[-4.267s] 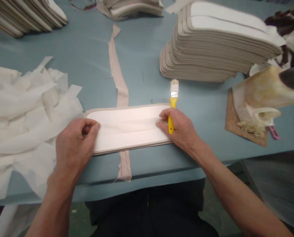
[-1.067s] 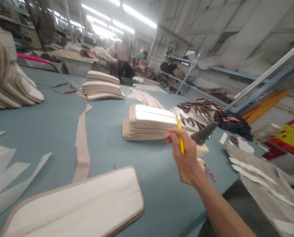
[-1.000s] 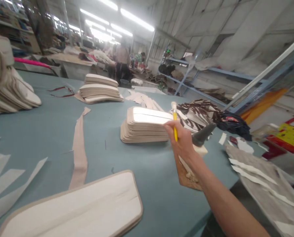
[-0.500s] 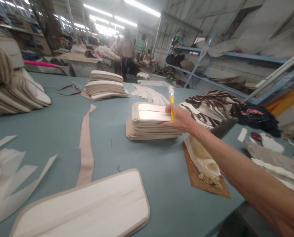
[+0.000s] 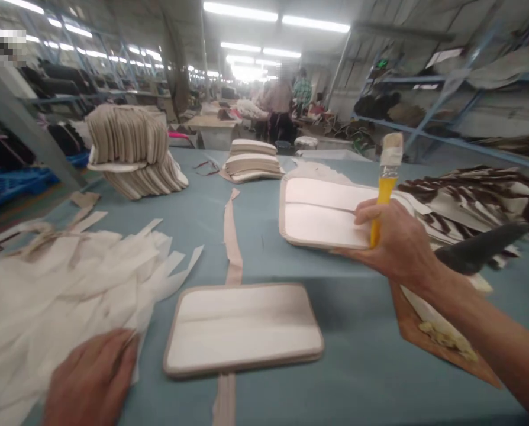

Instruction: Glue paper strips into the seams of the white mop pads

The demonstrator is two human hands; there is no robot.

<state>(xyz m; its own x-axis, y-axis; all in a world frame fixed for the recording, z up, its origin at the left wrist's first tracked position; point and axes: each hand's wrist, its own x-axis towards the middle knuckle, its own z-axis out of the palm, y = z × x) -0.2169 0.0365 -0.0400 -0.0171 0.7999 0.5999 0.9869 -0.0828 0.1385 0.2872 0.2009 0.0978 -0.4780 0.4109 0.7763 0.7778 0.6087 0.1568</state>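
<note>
My right hand is closed on the near right edge of a white pad with beige edging and holds it just above the blue table. The same hand also grips a yellow-handled brush, bristles up. A second white pad lies flat on the table in front of me, across a long beige strip. My left hand rests at the bottom left on the edge of a pile of white strips, its fingers lying flat.
A brown board with glue residue and a dark-handled tool sit at the right, near striped fabric. Stacks of pads stand at the far left and far middle. People stand at tables in the background.
My right hand, brush still in it, reached to the pad stack and now holds one pad lifted toward me. The view swung left, and my left hand came into sight on the strips.
</note>
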